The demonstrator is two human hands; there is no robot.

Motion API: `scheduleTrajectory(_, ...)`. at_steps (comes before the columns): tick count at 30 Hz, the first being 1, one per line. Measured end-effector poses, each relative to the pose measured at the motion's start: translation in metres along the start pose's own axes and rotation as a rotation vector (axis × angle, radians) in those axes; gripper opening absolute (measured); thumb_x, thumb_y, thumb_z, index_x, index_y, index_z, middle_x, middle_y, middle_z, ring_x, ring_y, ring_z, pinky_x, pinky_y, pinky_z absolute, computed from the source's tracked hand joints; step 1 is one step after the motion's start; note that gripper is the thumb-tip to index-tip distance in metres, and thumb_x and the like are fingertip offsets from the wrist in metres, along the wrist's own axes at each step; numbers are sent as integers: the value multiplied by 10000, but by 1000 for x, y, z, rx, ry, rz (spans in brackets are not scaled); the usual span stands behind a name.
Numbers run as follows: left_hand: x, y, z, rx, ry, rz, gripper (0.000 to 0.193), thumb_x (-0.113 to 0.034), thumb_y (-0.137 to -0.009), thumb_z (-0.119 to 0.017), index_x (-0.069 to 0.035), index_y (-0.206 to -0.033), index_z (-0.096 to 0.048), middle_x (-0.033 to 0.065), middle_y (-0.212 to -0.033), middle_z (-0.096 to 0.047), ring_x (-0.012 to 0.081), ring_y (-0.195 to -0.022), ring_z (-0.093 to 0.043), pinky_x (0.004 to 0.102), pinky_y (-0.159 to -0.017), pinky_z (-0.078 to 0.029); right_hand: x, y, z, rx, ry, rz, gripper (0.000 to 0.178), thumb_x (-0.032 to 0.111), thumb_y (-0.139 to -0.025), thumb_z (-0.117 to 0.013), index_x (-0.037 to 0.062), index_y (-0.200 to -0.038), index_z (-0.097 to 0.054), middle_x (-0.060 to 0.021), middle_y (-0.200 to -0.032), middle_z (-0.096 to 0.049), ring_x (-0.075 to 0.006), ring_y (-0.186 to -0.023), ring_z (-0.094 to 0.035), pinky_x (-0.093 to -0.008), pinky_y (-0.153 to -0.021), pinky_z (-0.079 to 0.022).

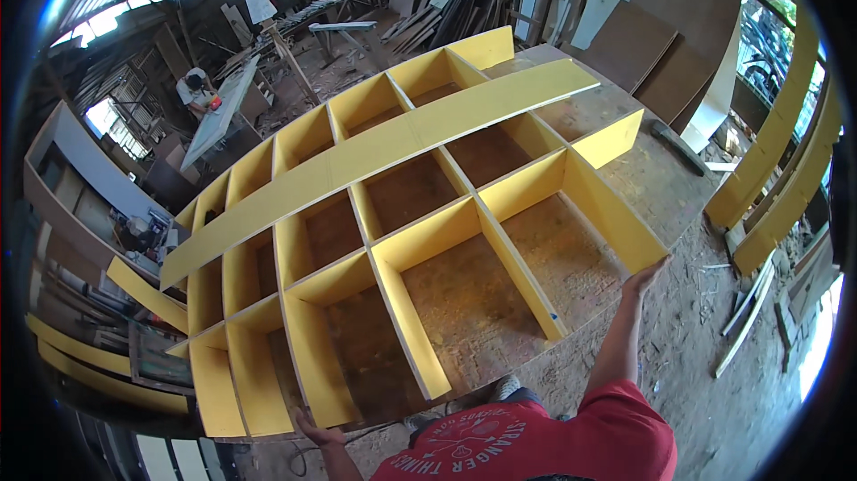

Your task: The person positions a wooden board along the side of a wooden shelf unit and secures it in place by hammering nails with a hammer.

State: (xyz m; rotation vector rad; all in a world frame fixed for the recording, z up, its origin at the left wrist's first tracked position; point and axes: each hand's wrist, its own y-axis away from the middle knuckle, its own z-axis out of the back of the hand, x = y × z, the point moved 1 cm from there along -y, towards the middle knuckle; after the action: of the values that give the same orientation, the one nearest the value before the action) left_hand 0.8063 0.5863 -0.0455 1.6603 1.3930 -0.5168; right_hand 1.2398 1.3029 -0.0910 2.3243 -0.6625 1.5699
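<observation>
In the head view, a cluttered workshop with an earthen floor (pixel 665 347) is seen, and a broad brown wooden bench (pixel 674 191) is placed in its middle. On this bench the large yellow grid-shaped frame of thin boards (pixel 428 236) is laid, its cells open upward. By its size, the frame may be judged heavy and awkward; each board is probably stiff, but the joints could be twisted if only one corner is lifted. It is best held by two outer boards, far apart, at the near side. The left hand (pixel 317 430) is kept unclenched, with fingers extended at the near board ends. The right hand (pixel 647 276) is set against the end of the right outer board; whether it is clenched cannot be told. Across the frame a long yellow flat plank (pixel 384 155) is laid, apparently loose, by which lifting could be hindered. Beside it, a dark elongated tool (pixel 677 149) is left on the bench. On the right, passage is narrowed by tall yellow boards (pixel 786 124) and pale wooden strips (pixel 748 311).
</observation>
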Motion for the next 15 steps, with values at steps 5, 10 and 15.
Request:
scheduleTrajectory(5,-3,14,-19,87,-18,-49,613,-558,-1033,-524,-78,-1411,-579,85,-1374,-633,289,-1308,-572,471,-1124,-436,-10,-6,18,110,111,39,890,642,-1113,-289,18,-1693,-32,-158,-1780,-45,-291,-1628,-130,-421,-1316,-105)
scheduleTrajectory(10,4,-16,-5,-51,-53,-129,639,-569,-1004,-538,-55,-1381,-592,100,-1321,-656,318,-1214,-633,471,-1063,-497,23,18,29,353,101,-142,889,645,-1115,-272,10,-1691,-38,-175,-1777,-53,-299,-1630,-120,-435,-1311,-102)
scheduleTrajectory(15,-4,-23,4,-59,87,-135,666,-572,-1003,-544,-58,-1426,-568,125,-1391,-619,329,-1281,-597,470,-1085,-483,7,24,31,297,65,-81,861,598,-1132,-285,-31,-1679,-68,-181,-1776,-57,-285,-1636,-87,-412,-1314,-67)
